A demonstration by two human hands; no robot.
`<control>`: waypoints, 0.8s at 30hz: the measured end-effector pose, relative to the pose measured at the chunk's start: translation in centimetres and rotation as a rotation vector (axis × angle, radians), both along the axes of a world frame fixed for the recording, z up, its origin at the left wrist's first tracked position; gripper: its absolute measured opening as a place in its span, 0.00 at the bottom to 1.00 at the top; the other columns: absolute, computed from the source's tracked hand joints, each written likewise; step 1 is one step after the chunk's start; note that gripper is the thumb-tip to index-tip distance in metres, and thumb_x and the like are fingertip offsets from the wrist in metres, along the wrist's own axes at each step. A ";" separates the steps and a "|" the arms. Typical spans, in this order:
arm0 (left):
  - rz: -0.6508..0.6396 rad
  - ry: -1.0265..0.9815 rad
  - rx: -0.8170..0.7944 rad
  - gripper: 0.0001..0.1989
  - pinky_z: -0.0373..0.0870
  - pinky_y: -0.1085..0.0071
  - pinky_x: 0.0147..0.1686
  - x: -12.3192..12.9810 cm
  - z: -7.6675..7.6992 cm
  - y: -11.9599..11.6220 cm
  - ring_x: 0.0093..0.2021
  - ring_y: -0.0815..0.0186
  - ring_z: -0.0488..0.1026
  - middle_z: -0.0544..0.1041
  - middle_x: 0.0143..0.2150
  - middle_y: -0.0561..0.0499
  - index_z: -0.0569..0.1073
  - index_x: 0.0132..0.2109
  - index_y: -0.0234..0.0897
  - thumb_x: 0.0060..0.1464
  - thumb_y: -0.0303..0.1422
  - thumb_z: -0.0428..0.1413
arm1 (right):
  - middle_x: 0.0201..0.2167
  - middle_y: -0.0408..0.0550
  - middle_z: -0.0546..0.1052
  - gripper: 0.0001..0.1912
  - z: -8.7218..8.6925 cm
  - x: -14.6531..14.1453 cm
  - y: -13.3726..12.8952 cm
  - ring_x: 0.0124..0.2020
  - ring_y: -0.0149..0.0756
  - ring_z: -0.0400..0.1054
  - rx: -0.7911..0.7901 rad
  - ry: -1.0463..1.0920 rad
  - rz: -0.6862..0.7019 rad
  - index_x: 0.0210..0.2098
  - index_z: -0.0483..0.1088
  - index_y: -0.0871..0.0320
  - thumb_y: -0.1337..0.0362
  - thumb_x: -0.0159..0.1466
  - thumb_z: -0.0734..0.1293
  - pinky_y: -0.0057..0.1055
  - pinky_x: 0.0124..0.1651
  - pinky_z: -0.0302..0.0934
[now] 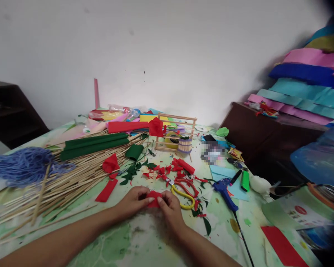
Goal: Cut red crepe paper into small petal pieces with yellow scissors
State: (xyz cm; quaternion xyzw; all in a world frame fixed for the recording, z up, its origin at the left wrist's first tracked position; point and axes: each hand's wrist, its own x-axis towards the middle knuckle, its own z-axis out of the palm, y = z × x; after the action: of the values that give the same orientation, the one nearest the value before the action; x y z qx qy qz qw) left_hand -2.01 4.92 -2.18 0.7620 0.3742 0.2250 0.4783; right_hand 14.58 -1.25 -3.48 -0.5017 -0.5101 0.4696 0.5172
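Note:
Between both hands is a small piece of red paper (pixel 154 201), pinched at its left and right edges. My left hand (pixel 136 200) is closed on one side, thumb on top. My right hand (pixel 169 207) grips the other side the same way. Just beyond the right hand lie scissors (pixel 187 199) with yellow and red handles, among red paper scraps (pixel 167 170). A red strip (pixel 107 190) rests left of the hands. Farther back, a red paper flower (pixel 156 127) stands in front of a small wooden stick frame (pixel 178 117).
Thin wooden sticks (pixel 80 181) spread across the left, with green paper rolls (pixel 94 145) on them and blue yarn (pixel 22 165) beside. To the right are a blue glue gun (pixel 226 193) with its cord, a green marker (pixel 245 181) and a large jar (pixel 295 211).

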 end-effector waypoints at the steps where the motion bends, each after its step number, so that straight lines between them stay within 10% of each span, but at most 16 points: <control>1: -0.002 -0.005 -0.001 0.19 0.52 0.74 0.24 0.0 0.1 0.0 0.24 0.69 0.57 0.59 0.21 0.57 0.63 0.23 0.36 0.50 0.46 0.52 | 0.20 0.39 0.60 0.15 0.0 0.0 0.0 0.24 0.29 0.52 0.000 0.000 -0.002 0.24 0.61 0.58 0.53 0.57 0.63 0.27 0.28 0.48; 24: -0.041 -0.031 -0.095 0.17 0.53 0.75 0.23 -0.2 0.5 0.0 0.23 0.71 0.56 0.58 0.20 0.58 0.66 0.24 0.35 0.52 0.43 0.53 | 0.22 0.40 0.63 0.15 0.5 0.5 -0.3 0.25 0.29 0.54 -0.108 0.081 0.017 0.26 0.63 0.58 0.53 0.59 0.64 0.27 0.29 0.52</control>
State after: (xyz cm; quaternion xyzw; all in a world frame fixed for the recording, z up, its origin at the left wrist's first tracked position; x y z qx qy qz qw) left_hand -2.20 4.92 -1.66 0.7424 0.3612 0.2087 0.5242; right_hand 15.12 -1.60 -3.03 -0.5051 -0.4671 0.5208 0.5054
